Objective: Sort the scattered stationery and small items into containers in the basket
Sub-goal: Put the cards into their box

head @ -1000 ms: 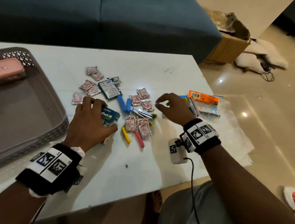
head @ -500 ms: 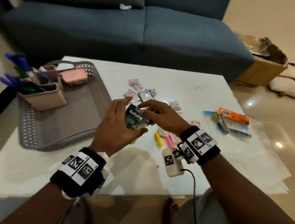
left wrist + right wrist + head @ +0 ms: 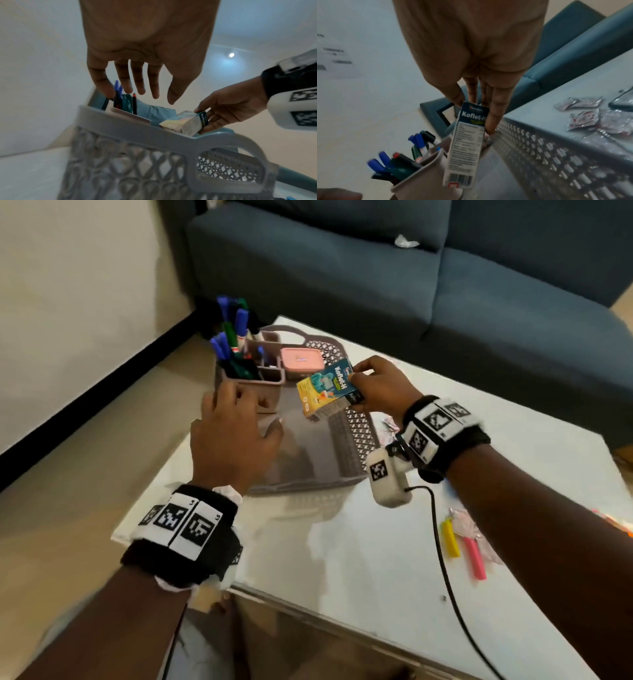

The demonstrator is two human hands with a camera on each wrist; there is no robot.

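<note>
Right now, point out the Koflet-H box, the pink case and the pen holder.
Koflet-H box (image 3: pixel 327 392): head view, on its printed front face.
Pink case (image 3: pixel 302 360): head view, on the middle of its lid.
Pen holder (image 3: pixel 270 380): head view, on its front rim.

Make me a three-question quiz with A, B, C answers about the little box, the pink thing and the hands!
1. Where is the Koflet-H box?
A. Held above the basket
B. Flat on the table
C. On the sofa

2. What colour is the lidded case in the basket?
A. Green
B. Pink
C. Black

3. How is the left hand?
A. Gripping a pen
B. Pinching a sachet
C. Open, holding nothing

Answers: 1 A, the right hand pinches it over the basket. 2 B, its lid shows pink. 3 C, its fingers spread freely near the pen holder.
</note>
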